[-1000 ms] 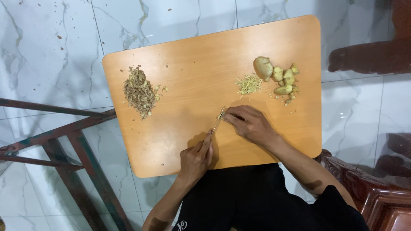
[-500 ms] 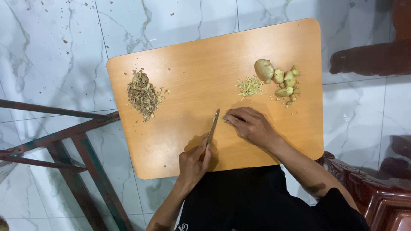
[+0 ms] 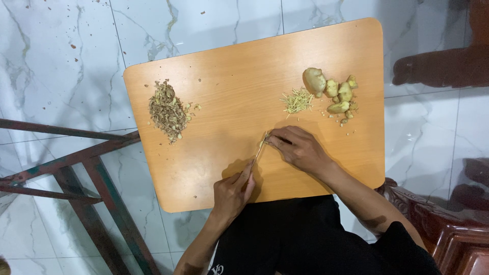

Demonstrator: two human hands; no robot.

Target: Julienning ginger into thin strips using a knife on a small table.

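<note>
Two bare hands work near the front edge of a small wooden table [image 3: 229, 66] that stands on a white marble floor [image 3: 61, 61]. The left hand [image 3: 232, 191] comes up from the lower edge of the view, wrist bent slightly, its grip closed around the handle of a thin knife [image 3: 259, 152]; the blade angles up and to the right, with its tip close to the fingertips of the other hand. The right hand [image 3: 300, 148] reaches in from the lower right, forearm slanting across the table's near corner, palm down, fingers curled and pinched together on something small at the blade's tip. What it pins there is too small to make out, so whether that grip truly holds a piece I cannot tell.

Farther back on the right lie several knobbly pieces of ginger [image 3: 333, 91], and just beside them, to the left, a little heap of fine pale shreds [image 3: 297, 101]. Well apart, on the left side of the table, sits a mound of brownish peelings [image 3: 167, 111]. A dark metal frame [image 3: 76, 173] stands on the floor at left.
</note>
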